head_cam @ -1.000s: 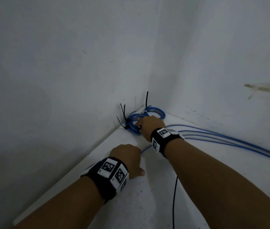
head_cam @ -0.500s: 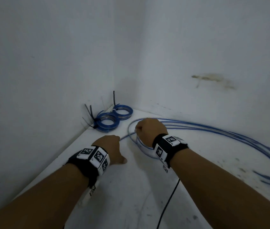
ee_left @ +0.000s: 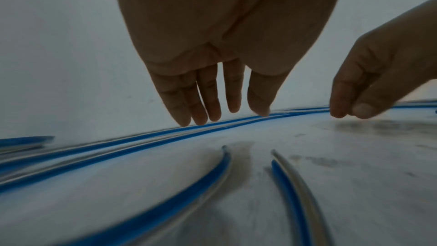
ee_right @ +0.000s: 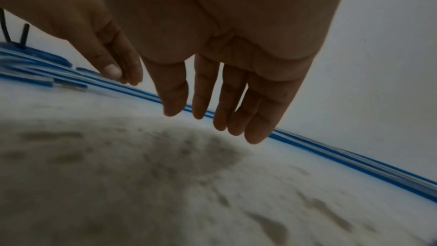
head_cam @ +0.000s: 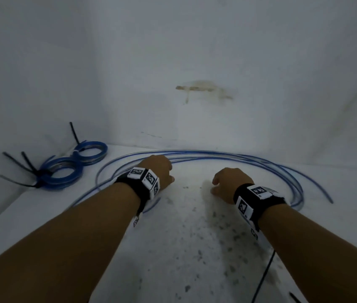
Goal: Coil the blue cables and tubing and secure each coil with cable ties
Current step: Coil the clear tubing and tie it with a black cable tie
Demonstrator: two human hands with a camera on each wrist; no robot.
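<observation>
Far left, in the corner of the desk [head_cam: 195,270]: two finished coils [head_cam: 63,172], small and side by side, each cinched with black ties [head_cam: 25,166] whose tails stick up and out; parked there, it seems, to keep them clear of the work.

Just right of the coils: loose tubing [head_cam: 249,159], blue and clear strands together, sprawled in one wide loop that curves along the far wall and round to the right, with free ends lying near both wrists. Not yet gathered, not yet tied.

Left of centre: left hand [head_cam: 159,169] poised over the far run of the loop, fingers [ee_left: 210,96] straight, close together and pointing down, tips at or just above the strands. Nothing gripped. Actual contact cannot be told from the wrist view.

Right of centre: right hand [head_cam: 230,182] inside the loop, over bare, smudged desk, fingers [ee_right: 227,98] hanging relaxed and slightly apart, short of the tubing and holding nothing.

Both hands empty and aimed at the same far stretch, probably the start of gathering the loop into a third coil. Springy tubing, likely to open out unless pinned while a tie goes on. Black cord [head_cam: 262,278] trailing off the near right edge.
</observation>
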